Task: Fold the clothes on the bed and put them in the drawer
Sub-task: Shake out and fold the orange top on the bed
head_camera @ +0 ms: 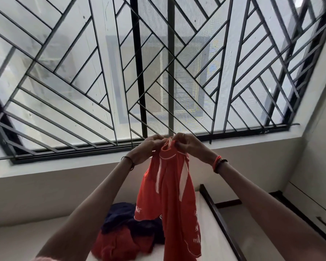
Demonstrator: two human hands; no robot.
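Left grip: I see my left hand pinched tight on the top edge of the orange shirt.
Right grip: my right hand pinches the same top edge, just beside the left one.
Orange shirt: it hangs down from both hands, up in front of the window grille. Its bottom is cut off by the frame.
Pile: a dark blue cloth and a red cloth lie bunched on the bed, partly hidden behind the shirt.
Hard to see: I can't read the white marks on the shirt.
Wrists: bands on both.
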